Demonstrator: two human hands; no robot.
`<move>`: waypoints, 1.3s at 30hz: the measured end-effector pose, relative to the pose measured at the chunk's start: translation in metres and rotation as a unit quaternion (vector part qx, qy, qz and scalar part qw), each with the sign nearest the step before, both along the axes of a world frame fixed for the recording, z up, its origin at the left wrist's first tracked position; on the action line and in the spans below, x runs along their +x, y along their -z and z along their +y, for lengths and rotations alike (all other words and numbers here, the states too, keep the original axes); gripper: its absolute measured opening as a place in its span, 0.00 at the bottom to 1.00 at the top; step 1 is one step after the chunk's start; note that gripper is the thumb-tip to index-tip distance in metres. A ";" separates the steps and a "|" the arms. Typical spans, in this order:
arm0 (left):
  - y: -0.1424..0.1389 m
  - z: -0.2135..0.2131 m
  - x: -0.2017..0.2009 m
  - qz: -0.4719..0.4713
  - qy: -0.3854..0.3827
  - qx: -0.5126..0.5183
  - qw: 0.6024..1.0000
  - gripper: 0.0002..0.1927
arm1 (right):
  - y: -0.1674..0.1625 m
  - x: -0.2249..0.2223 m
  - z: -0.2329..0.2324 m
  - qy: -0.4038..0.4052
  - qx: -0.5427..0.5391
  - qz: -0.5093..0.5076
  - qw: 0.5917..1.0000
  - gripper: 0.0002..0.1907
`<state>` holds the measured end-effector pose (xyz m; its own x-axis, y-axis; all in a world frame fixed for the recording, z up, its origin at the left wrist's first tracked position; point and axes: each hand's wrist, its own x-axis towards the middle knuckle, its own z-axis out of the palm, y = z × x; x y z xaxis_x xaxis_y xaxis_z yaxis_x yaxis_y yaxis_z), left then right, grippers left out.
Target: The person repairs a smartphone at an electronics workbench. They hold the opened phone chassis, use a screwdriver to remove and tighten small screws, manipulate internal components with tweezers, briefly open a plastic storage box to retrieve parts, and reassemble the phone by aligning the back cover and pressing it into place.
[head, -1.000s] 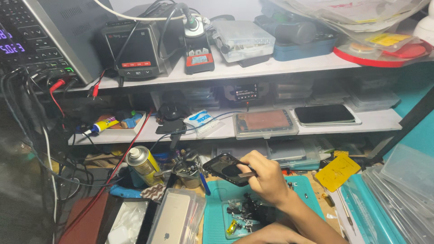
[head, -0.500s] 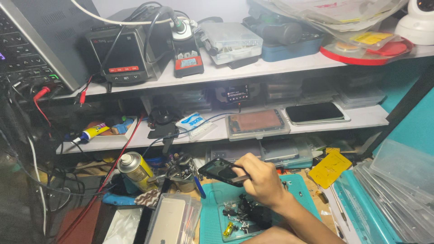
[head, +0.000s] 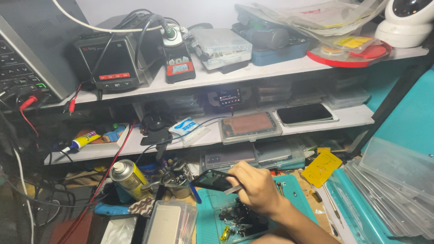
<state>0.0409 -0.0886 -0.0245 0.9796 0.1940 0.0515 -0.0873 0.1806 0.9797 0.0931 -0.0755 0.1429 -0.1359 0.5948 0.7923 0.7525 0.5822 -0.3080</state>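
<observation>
Down at the bench, we see one hand (head: pixel 257 190), the right as far as we can tell, curled shut around a dark phone (head: pixel 213 180) and a thin metal tool (head: pixel 233 190), whose tip pokes out at its nine o'clock. Our other hand is out of sight. The phone is tilted, held above the teal mat (head: pixel 294 199), with its free end pointing to nine o'clock. Under the wrist, at six o'clock, a heap of small dark parts (head: pixel 242 219) lies on the mat. At the hand's nine o'clock stands a yellow spray can (head: pixel 128 178), leaning a little, and just beside the phone is a cup of tools (head: pixel 177 177). At three o'clock we find a yellow card (head: pixel 322 168). At twelve o'clock, on the lower shelf (head: pixel 135 145), a reddish phone in a clear tray (head: pixel 247 125) rests beside a dark phone lying flat (head: pixel 304 114).
</observation>
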 end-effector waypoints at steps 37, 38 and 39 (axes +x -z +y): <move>-0.003 0.002 -0.002 -0.014 -0.002 0.013 1.000 0.28 | 0.007 -0.001 0.011 -0.016 -0.018 0.006 1.000 0.05; -0.004 0.003 -0.002 -0.012 -0.002 0.013 1.000 0.28 | 0.007 0.000 0.012 -0.004 -0.016 0.009 1.000 0.05; -0.004 0.002 -0.002 -0.012 -0.001 0.014 1.000 0.28 | 0.006 0.001 0.013 0.009 -0.015 0.013 1.000 0.06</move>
